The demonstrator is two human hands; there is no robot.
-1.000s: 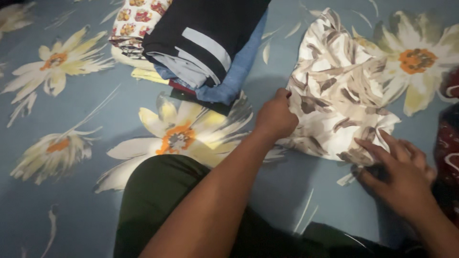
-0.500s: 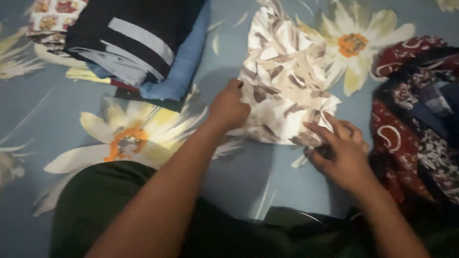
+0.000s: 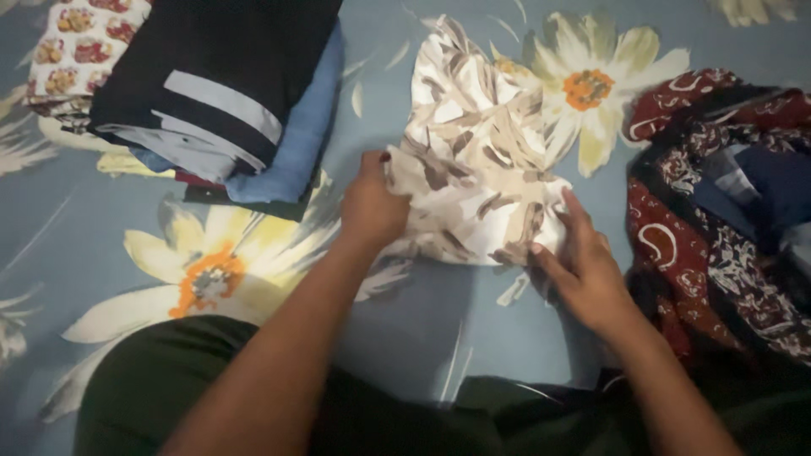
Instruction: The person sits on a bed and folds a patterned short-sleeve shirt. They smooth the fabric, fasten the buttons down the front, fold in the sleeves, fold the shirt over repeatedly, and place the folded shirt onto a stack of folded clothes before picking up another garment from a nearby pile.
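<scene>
The scene is dimly and unevenly lit, with the lower part lost in shadow. Fine detail is softened throughout (a slight motion blur is seen), and no glare is found.

Home bedroom: blue flower-print bedsheet [image 3: 473, 338], stack of folded clothes [image 3: 211, 93] at far left, loose garments [image 3: 726, 219] at right edge.

Both forearms are bare; no sleeves, watch or rings are seen on the left hand [image 3: 370, 207] or right hand [image 3: 583, 268]. Dark green trousers [image 3: 169, 397] are worn, shown across the lower frame.
</scene>
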